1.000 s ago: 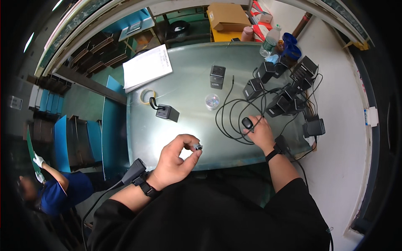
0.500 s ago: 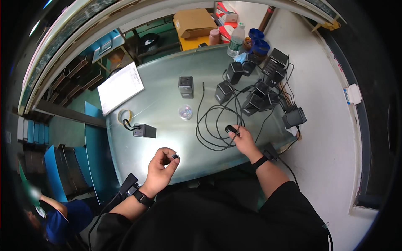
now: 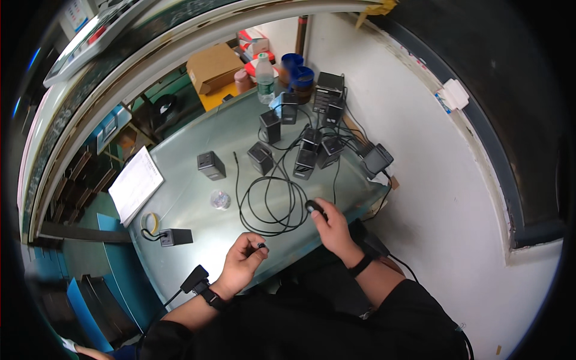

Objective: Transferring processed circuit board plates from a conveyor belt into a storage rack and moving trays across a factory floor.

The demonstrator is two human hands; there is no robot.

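My left hand (image 3: 241,264) is closed at the near edge of the glass-topped table, pinching a small dark piece (image 3: 261,245) between thumb and fingers; its kind is too small to make out. My right hand (image 3: 333,230) grips a rounded black piece (image 3: 313,207), partly hidden by the fingers. Just left of it lies a loosely coiled black cable (image 3: 268,233), one end stretching toward the far side. Whether the cable joins the piece in my right hand I cannot tell. Beyond my left hand sits a small round clear container (image 3: 220,199) with something inside.
Several black box-shaped devices (image 3: 305,161) with tangled cables crowd the far right. One black box (image 3: 211,165) stands apart, another (image 3: 176,237) lies near a tape roll (image 3: 151,224). Papers (image 3: 137,185) rest at the left edge. A water bottle (image 3: 264,78) stands at the back; a white wall rises right.
The view has turned, so the table's things sit farther left in it. My left hand has moved right toward the coil, and my hands are closer together. Both keep their holds.
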